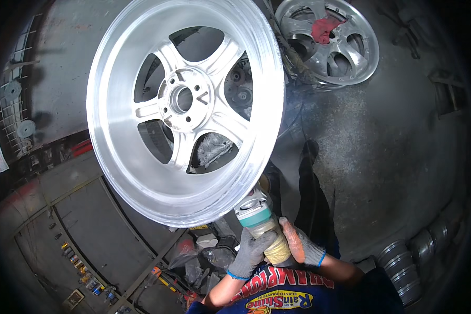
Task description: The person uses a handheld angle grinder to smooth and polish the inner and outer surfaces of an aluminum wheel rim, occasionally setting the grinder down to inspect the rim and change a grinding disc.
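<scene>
An angle grinder (256, 212) sits at the lower rim of a large alloy wheel (186, 107), its head pressed to the edge of the barrel. Both gloved hands are clamped on the tool: the left hand (251, 254) wraps its fingers (264, 239) around the tape-wound body from below, the right hand (302, 246) closes on it from the other side. The wheel stands tilted in the upper middle of the view, five spokes around a hub with bolt holes. Its face and most of the rim look evenly bright and matt, so the surfacing seems largely done; the band right at the grinder shows finer streaks, and that stretch appears to be what is left.

One grinder, two gloves. A second alloy wheel (332, 42) lies on the dusty concrete floor (392, 141) behind, with one red rag (324, 29) on it. Ribbed metal ducting (403, 267) curves along the right edge.
</scene>
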`<state>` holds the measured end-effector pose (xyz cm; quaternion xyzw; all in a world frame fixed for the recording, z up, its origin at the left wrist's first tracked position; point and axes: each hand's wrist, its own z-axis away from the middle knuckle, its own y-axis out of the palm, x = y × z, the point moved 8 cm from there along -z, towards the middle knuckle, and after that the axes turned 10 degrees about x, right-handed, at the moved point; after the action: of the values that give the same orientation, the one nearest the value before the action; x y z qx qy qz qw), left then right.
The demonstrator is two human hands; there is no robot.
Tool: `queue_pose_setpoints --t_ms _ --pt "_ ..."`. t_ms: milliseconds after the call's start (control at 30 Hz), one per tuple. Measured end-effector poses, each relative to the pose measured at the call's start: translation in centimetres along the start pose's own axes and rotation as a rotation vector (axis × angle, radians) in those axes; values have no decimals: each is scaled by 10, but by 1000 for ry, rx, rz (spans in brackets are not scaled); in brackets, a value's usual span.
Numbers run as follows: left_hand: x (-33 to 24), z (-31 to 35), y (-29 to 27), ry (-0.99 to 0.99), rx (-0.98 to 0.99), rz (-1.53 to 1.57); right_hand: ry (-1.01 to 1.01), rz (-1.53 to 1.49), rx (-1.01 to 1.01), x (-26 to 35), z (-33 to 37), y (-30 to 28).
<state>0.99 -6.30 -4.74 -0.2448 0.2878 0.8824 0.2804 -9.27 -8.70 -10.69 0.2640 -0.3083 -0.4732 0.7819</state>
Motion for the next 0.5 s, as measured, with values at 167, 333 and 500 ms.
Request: queue_pose_setpoints --t_ms 167,333,500 --pt "4 -2 -2 -26 17 -38 -125 -63 14 11 5 -1" --pt "6 2 -3 -29 10 28 -101 75 -35 21 7 6" --pt "7 -3 -4 0 59 -86 -37 21 -18 23 11 4"
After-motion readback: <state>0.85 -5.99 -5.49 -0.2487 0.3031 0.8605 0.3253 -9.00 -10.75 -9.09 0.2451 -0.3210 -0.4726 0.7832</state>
